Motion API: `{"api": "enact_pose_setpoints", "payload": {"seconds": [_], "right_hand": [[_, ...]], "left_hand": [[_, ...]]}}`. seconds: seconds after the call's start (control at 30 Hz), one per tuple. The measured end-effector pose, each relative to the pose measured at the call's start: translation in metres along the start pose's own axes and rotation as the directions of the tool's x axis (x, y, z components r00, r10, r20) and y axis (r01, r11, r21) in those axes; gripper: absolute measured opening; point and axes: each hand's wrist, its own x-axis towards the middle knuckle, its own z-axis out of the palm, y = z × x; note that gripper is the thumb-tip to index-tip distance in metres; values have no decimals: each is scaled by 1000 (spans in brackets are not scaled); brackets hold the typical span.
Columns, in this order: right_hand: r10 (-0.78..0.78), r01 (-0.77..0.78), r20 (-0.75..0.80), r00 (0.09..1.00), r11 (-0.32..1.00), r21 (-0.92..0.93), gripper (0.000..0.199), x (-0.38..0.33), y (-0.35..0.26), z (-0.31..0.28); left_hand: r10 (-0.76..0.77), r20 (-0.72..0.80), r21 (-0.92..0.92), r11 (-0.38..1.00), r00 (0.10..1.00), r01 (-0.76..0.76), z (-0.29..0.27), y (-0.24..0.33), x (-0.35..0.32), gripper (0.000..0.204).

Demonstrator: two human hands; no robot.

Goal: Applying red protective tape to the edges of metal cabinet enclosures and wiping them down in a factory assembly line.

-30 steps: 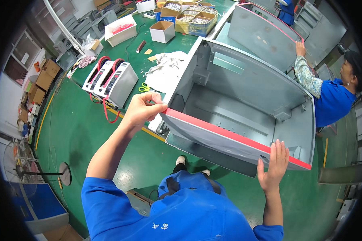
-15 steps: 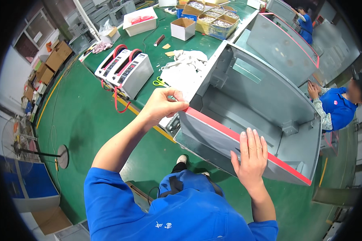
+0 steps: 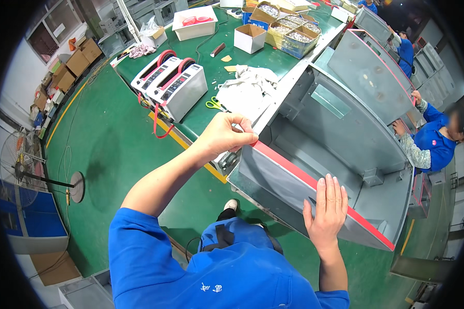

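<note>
A large grey metal casing [image 3: 314,135] with an open top lies in front of me, its near end over the table's edge. Red tape [image 3: 288,168] runs along the rim of its near panel [image 3: 276,179]. At the left end of that rim, my left hand [image 3: 226,136] pinches the tape between thumb and fingers. My right hand [image 3: 326,213] lies flat across the tape further right, its fingers stretched out and holding nothing.
On the green table [image 3: 206,49] stand two tape dispensers [image 3: 183,95], green scissors [image 3: 215,104], a white cloth [image 3: 250,87] and boxes of small parts [image 3: 299,37]. Another taped casing [image 3: 368,72] stands behind mine. A co-worker [image 3: 432,139] is at the right; a fan [image 3: 23,167] stands left.
The view has shifted slightly. Both my hands keep about the same places along the taped rim. The co-worker at the right has brought one hand up to the other casing's edge.
</note>
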Motion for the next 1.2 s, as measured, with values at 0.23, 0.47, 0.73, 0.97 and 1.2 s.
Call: {"api": "enact_pose_setpoints", "payload": {"seconds": [0.23, 0.47, 0.73, 0.97, 1.2], "right_hand": [[14, -14, 8, 1000, 1000, 0, 46, 0, 0, -1], [28, -28, 19, 999, 1000, -11, 46, 2, -4, 0], [41, -40, -14, 999, 999, 11, 38, 49, -51, 28], [91, -91, -92, 992, 996, 5, 33, 100, -116, 66], [235, -235, -217, 947, 972, 26, 25, 90, -126, 68]], "left_hand": [[5, -11, 105, 994, 1000, -4, 2, -1, 0, 10], [92, -101, 54, 995, 991, -87, 3, -9, -4, 29], [38, -158, -130, 990, 987, -59, -22, -54, 18, 20], [133, -8, -88, 987, 991, -133, -44, -69, 41, 16], [796, 524, 116, 285, 302, -951, -54, -39, 64, 30]]}}
